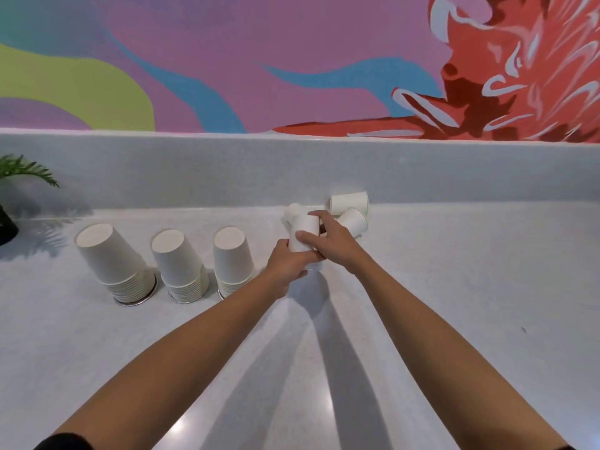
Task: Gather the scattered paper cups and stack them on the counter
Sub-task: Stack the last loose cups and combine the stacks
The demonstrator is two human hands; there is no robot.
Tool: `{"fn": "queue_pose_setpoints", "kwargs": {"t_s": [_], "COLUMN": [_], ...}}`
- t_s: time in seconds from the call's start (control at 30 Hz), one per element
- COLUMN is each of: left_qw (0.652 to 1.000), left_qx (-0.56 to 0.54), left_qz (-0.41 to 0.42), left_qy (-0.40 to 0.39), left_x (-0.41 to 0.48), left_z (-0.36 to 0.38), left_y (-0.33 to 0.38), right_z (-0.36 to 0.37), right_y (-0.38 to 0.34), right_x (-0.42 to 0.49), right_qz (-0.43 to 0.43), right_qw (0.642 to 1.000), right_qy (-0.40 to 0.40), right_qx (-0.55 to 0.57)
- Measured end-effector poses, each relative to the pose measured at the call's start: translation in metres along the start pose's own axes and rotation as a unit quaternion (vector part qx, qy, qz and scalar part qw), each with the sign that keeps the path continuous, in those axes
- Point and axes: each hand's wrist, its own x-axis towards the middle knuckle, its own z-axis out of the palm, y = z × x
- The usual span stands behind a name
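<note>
White paper cups sit along the back of a pale speckled counter (454, 287), and both grips meet on one of them. This held cup (303, 227) is mouth-down with its flat bottom on top, close to the low back wall (227, 170). The left grip (287, 266) is curled round the cup's lower part near the rim. The right grip (336, 243) closes on the upper part, with the thumb across the near side and the fingers (324, 219) over the far side. Both grips are therefore narrow and holding that cup. The left grip hides the rim, so I cannot tell whether more cups are nested under it or whether it rests on the counter. Just beyond the right grip two loose cups lie on their sides: the back cup (349, 203) against the back wall, and the nearer cup (354, 220) right beside the fingers. Just beyond the left grip a tipped cup (293, 211) is partly hidden by the held cup. To the left of the left grip three stacks of mouth-down cups stand in a row, and a metal ring (138, 302) shows at the foot of each. The nearest stack (233, 258) is just beside the left grip, the middle stack (180, 264) is further left, and the far stack (112, 258) is well apart. Farther left still, at the edge of view, green plant leaves (22, 170) rise over a black pot (6, 225). Above the back wall runs a mural (292, 60) in pink, blue, green and red.
</note>
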Motion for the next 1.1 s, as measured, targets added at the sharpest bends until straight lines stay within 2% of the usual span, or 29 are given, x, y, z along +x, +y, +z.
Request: {"fn": "queue_pose_setpoints", "kwargs": {"t_s": [0.13,0.2,0.23,0.33,0.43,0.57,0.67,0.83,1.0,1.03,1.1], "left_qw": [1.0,0.999,0.999,0.999,0.999,0.999,0.999,0.999,0.998,0.998,0.998], "left_qx": [-0.005,-0.006,-0.004,0.013,0.027,0.023,0.029,0.035,0.049,0.052,0.056], "left_qz": [-0.014,-0.014,-0.014,-0.013,-0.014,-0.021,-0.018,-0.028,-0.031,-0.031,-0.028], "left_qy": [0.023,0.032,0.033,0.041,0.044,0.027,0.021,0.014,-0.001,0.0,0.004], "left_x": [0.008,0.014,0.016,0.02,0.025,0.029,0.032,0.034,0.032,0.032,0.031], "left_z": [-0.004,-0.007,-0.008,-0.008,-0.006,-0.004,-0.002,-0.003,-0.006,-0.007,-0.009], "left_y": [-0.005,-0.007,-0.008,-0.008,-0.009,-0.012,-0.013,-0.013,-0.016,-0.017,-0.019], "right_z": [-0.012,-0.02,-0.025,-0.035,-0.04,-0.036,-0.03,-0.027,-0.027,-0.027,-0.029], "right_y": [0.002,0.011,0.016,0.031,0.043,0.056,0.065,0.068,0.066,0.064,0.055], "right_x": [0.006,0.013,0.016,0.028,0.037,0.049,0.056,0.061,0.057,0.056,0.052], "right_qz": [-0.028,-0.038,-0.041,-0.029,-0.007,-0.013,-0.016,-0.033,-0.09,-0.101,-0.101], "right_qw": [0.999,0.989,0.972,0.874,0.819,0.776,0.768,0.76,0.732,0.74,0.788], "right_qy": [0.032,0.078,0.098,0.097,0.066,0.032,-0.003,-0.008,-0.029,-0.02,0.033], "right_qx": [-0.011,-0.116,-0.21,-0.474,-0.569,-0.63,-0.641,-0.649,-0.675,-0.665,-0.606]}}
